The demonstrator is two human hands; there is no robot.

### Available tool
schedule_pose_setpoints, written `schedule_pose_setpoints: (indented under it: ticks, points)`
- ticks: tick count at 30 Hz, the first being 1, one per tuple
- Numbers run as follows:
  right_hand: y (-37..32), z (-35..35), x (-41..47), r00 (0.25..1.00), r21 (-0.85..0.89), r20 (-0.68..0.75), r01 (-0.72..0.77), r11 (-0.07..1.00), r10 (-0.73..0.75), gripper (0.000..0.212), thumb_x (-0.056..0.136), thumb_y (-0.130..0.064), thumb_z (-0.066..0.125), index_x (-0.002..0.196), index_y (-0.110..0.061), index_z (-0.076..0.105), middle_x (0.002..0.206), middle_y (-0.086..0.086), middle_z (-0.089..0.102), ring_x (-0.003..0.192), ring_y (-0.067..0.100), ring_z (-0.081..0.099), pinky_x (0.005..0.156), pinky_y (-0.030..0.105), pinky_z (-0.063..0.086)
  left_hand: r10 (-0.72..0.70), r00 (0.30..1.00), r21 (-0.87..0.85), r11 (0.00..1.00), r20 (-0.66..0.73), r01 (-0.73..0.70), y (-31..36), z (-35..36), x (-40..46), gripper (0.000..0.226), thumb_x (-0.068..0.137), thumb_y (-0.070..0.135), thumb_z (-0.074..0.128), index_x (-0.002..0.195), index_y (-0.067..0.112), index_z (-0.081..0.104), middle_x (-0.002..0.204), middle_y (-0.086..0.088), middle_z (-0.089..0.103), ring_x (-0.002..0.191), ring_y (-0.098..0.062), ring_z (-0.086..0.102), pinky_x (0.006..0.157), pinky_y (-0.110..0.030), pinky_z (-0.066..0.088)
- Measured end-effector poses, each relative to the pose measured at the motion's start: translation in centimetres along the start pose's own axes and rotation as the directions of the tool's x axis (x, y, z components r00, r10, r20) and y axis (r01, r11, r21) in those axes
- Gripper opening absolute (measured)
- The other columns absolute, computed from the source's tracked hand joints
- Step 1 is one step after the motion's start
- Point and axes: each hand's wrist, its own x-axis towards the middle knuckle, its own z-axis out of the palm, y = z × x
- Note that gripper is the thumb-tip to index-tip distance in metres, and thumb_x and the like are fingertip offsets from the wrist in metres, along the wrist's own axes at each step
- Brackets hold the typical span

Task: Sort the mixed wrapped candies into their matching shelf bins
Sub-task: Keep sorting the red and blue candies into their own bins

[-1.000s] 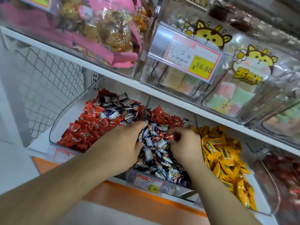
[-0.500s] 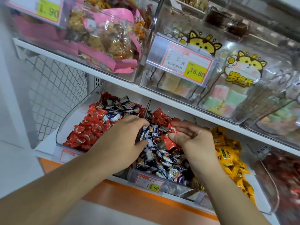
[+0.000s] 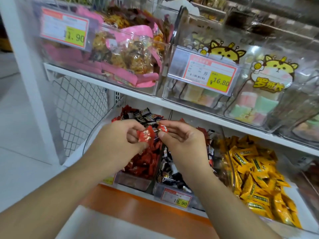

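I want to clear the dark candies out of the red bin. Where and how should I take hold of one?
Pinch a dark candy at a twisted wrapper end, coming from above: they lie loose on top of the red candies, at the back of the bin, beyond both hands.

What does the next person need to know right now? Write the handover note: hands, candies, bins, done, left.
Left hand: pinches red-wrapped candies, raised above the bins.
Right hand: pinches one red-wrapped candy beside them.
Bins on the lower shelf: red candy bin at left, dark-wrapped candy bin in the middle, yellow candy bin at right.
Done: red pieces picked out and in hand.
Left: likely drop the held reds into the left bin. Dark wrappers lie at its back and red ones at the back of the middle bin, so both still need sorting.
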Motion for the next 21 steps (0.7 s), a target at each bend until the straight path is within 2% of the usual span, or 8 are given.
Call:
schedule_pose_setpoints:
  ticks: [2,6,9,10,12,14,16,21]
  points:
    - [0.0,0.4,-0.3,0.999,-0.159,0.047,0.018,0.987,-0.011,0.026,0.091,-0.016,0.079,0.111,-0.033,0.077,0.107,-0.019,0.075,0.101,-0.002,0.069,0.091,0.020,0.056,-0.030,0.999,0.144,0.989,-0.014,0.031,-0.8,-1.2,0.3,0.027,0.079,0.039,0.085,0.100,0.038,0.069,0.086,0.020,0.069,0.074,0.006,0.064,0.060,-0.011,0.041]
    - [0.2,0.1,-0.8,0.973,-0.501,0.228,0.105,0.859,0.014,0.043,0.095,-0.045,0.071,0.137,-0.047,0.060,0.142,-0.031,0.054,0.129,-0.016,0.041,0.101,0.008,0.030,-0.076,0.997,0.345,0.935,-0.024,0.080,-1.6,-1.8,0.8,0.037,0.089,0.034,0.074,0.125,0.037,0.064,0.113,0.010,0.068,0.076,-0.003,0.056,0.059,-0.018,0.041]
    - [0.5,-1.4,-0.6,0.985,-0.545,0.169,0.073,0.835,0.023,0.043,0.100,-0.040,0.066,0.142,-0.043,0.056,0.147,-0.024,0.052,0.125,-0.007,0.051,0.104,0.016,0.043,0.008,1.000,0.303,0.953,-0.005,-0.006,-1.0,-0.6,0.8,0.040,0.093,0.032,0.066,0.132,0.039,0.060,0.127,0.009,0.066,0.088,-0.010,0.065,0.076,-0.027,0.052]
    - [0.7,-2.0,-0.5,0.990,-0.556,0.138,0.051,0.829,0.031,0.042,0.101,-0.035,0.065,0.142,-0.041,0.056,0.146,-0.020,0.054,0.109,-0.009,0.060,0.094,0.015,0.051,0.057,0.998,0.278,0.959,0.027,-0.063,-0.8,0.1,0.7,0.042,0.095,0.034,0.065,0.135,0.040,0.058,0.134,0.011,0.062,0.099,-0.010,0.065,0.084,-0.026,0.050]
    - [1.5,-3.2,0.1,0.996,-0.596,0.076,0.008,0.803,0.046,0.041,0.101,-0.031,0.065,0.141,-0.036,0.057,0.142,-0.015,0.058,0.085,-0.015,0.059,0.073,0.003,0.049,0.139,0.981,0.236,0.957,0.132,-0.167,-0.3,1.5,0.4,0.050,0.097,0.042,0.062,0.145,0.043,0.048,0.150,0.019,0.048,0.129,-0.006,0.052,0.104,-0.024,0.040]
    - [2.6,-4.4,0.9,0.999,-0.657,0.018,-0.013,0.754,0.032,0.043,0.100,-0.032,0.066,0.141,-0.034,0.056,0.138,-0.015,0.061,0.100,-0.010,0.062,0.088,0.011,0.051,0.171,0.953,0.224,0.947,0.250,-0.229,0.1,2.8,0.2,0.062,0.098,0.051,0.058,0.155,0.045,0.033,0.160,0.024,0.032,0.144,-0.004,0.036,0.115,-0.025,0.027]
    - [3.7,-5.4,1.9,0.999,-0.687,-0.030,-0.045,0.725,0.033,0.046,0.098,-0.034,0.068,0.141,-0.035,0.053,0.132,-0.011,0.064,0.102,0.009,0.070,0.092,0.027,0.055,0.164,0.932,0.214,0.947,0.323,-0.241,0.3,3.6,0.1,0.069,0.099,0.055,0.054,0.159,0.045,0.022,0.164,0.025,0.021,0.149,-0.002,0.025,0.116,-0.022,0.018]
    - [4.3,-5.9,6.3,0.990,-0.656,-0.043,-0.131,0.743,0.137,0.046,0.099,-0.029,0.067,0.143,-0.033,0.054,0.139,-0.006,0.060,0.124,0.019,0.060,0.094,0.024,0.043,0.197,0.925,0.145,0.956,0.323,-0.254,0.0,4.3,0.5,0.059,0.102,0.049,0.054,0.155,0.052,0.029,0.160,0.033,0.023,0.148,0.003,0.023,0.113,-0.017,0.015]
